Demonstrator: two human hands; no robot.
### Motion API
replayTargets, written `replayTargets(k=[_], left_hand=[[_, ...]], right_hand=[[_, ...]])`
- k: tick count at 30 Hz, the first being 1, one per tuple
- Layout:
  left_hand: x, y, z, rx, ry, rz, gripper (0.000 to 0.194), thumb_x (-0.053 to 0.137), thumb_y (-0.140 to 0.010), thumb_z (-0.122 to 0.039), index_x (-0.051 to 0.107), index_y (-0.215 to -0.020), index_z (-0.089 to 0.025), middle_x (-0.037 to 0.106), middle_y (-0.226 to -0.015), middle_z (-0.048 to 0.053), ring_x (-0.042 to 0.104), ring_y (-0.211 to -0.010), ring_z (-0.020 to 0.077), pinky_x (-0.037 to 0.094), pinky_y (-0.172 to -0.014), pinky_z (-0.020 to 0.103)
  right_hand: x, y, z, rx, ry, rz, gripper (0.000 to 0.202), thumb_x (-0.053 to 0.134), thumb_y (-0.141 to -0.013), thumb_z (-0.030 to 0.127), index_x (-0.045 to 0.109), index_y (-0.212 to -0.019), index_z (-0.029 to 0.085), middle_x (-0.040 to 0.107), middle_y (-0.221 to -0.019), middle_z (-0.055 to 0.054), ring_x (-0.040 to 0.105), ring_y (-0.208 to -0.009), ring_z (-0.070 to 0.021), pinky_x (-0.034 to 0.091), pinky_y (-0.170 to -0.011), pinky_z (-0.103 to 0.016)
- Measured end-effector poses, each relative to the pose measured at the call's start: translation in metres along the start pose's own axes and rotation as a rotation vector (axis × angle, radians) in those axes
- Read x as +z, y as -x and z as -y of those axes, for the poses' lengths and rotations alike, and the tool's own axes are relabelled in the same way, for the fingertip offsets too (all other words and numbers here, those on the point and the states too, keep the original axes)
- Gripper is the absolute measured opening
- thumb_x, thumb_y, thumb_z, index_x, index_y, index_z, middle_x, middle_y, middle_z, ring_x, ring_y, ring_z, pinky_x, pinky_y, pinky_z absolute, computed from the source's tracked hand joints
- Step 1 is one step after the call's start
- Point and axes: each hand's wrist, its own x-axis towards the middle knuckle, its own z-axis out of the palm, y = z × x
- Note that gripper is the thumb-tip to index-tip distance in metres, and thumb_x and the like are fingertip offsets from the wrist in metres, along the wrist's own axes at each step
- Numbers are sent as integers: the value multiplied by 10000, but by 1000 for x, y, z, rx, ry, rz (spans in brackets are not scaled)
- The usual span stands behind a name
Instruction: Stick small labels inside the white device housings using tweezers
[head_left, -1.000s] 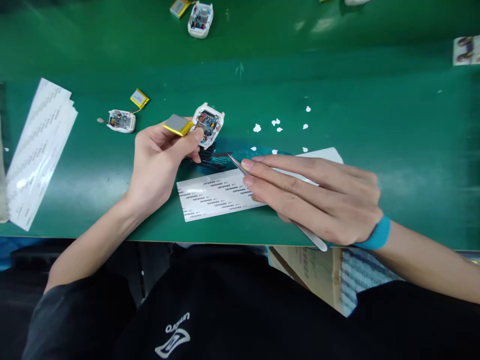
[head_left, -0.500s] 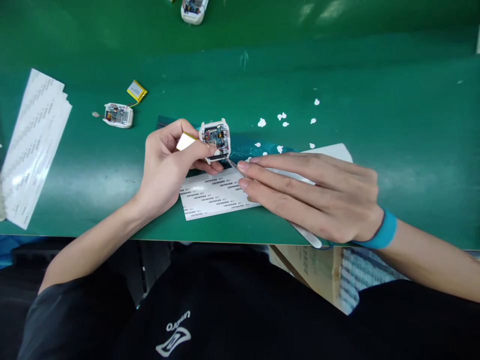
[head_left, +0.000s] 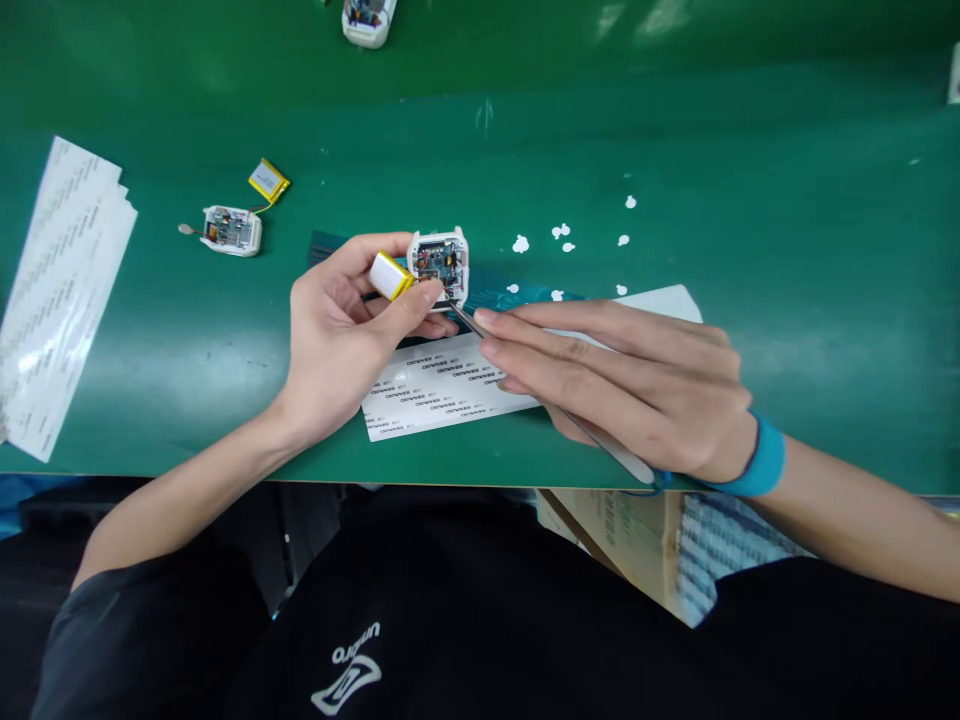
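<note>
My left hand (head_left: 341,330) is closed round a white device housing (head_left: 461,262) with a circuit board exposed inside. Its thumb presses on the lower left of the board. A yellow-edged battery pack (head_left: 391,275) sticks out between thumb and index finger. My right hand (head_left: 630,385) pinches a pair of metal tweezers (head_left: 469,320), their tips at the lower edge of the housing. What lies between the tips is too small to tell. Beneath both hands is a printed white adhesive sheet (head_left: 420,395).
Several small white stickers (head_left: 520,244) are scattered right of the housing. Another opened housing (head_left: 231,231) with its battery (head_left: 268,180) lies to the left, beside more printed sheets (head_left: 67,290). A third housing (head_left: 367,22) sits at the far edge of view. The green mat (head_left: 825,250) covers the table.
My left hand has turned the housing slightly and moved it a little right and up; the battery now shows more of its face. The tweezers stay at its lower edge.
</note>
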Motion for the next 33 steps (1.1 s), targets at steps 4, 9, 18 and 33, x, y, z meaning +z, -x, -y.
replayTargets(k=[4,9,18,33], left_hand=[[0,0,5,41,-22,-1,297,918,-863,-308,735,-1094,-265,817,-946,3,821,-749,211,731,-737,360],[0,0,4,41,13,-14,258,904,-860,-235,736,-1055,-248,808,-914,-4,804,-694,197,733,-716,360],[-1,-3,3,71,51,-2,256,914,-857,-218,699,-996,-217,799,-884,-5,798,-726,180,732,-734,345],[-106,-138,-54,428,-963,-340,806,796,-769,-931,341,-812,-267,278,-650,-51,552,-791,118,376,-552,289]], right_hand=[[-4,0,-8,-178,33,13,407,742,-1032,187,750,-1393,374,802,-1350,28,837,-1158,-239,739,-995,-360],[-7,1,-6,-193,1,-3,447,746,-1020,160,747,-1401,393,794,-1362,36,821,-1206,-250,735,-1024,-367],[-4,-1,-6,-313,98,-128,447,752,-1002,78,746,-1395,291,762,-1402,-28,812,-1224,-235,709,-1063,-322],[5,-11,-10,-510,241,-313,348,742,-996,43,717,-1342,69,805,-1284,-163,828,-1180,-237,734,-995,-344]])
